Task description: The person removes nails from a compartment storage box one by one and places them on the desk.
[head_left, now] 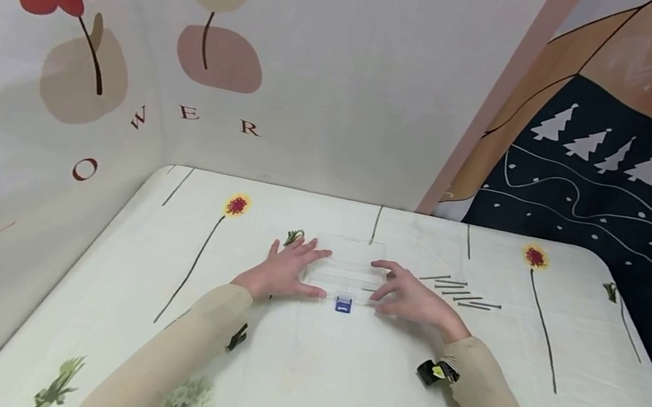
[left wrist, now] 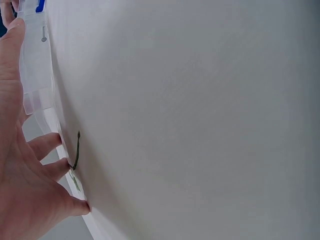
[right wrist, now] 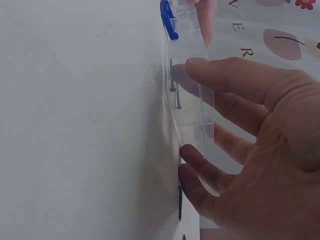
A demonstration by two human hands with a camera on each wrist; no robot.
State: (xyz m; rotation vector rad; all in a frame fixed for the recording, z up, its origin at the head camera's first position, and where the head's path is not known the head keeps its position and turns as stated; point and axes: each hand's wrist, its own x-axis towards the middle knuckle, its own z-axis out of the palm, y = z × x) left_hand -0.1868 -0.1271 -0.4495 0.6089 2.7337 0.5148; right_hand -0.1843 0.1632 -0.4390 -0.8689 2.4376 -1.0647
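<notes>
A clear plastic box (head_left: 346, 283) with a blue latch (head_left: 344, 303) at its front stands on the table, its transparent lid (head_left: 351, 252) tipped back. My left hand (head_left: 286, 271) spans the left end, thumb at the front and a finger toward the back, other fingers spread. Around the right end, my right hand (head_left: 410, 297) holds thumb and bent fingers on either side. Through the wall in the right wrist view, nails (right wrist: 172, 75) show inside the box. The other right fingertips rest low near the table.
Several nails (head_left: 461, 293) lie in a slanting row right of the box. A printed white cloth (head_left: 287, 349) with flowers covers the table. Behind it hangs a pale patterned curtain (head_left: 352, 92), with a dark tree-printed cloth (head_left: 616, 189) at right.
</notes>
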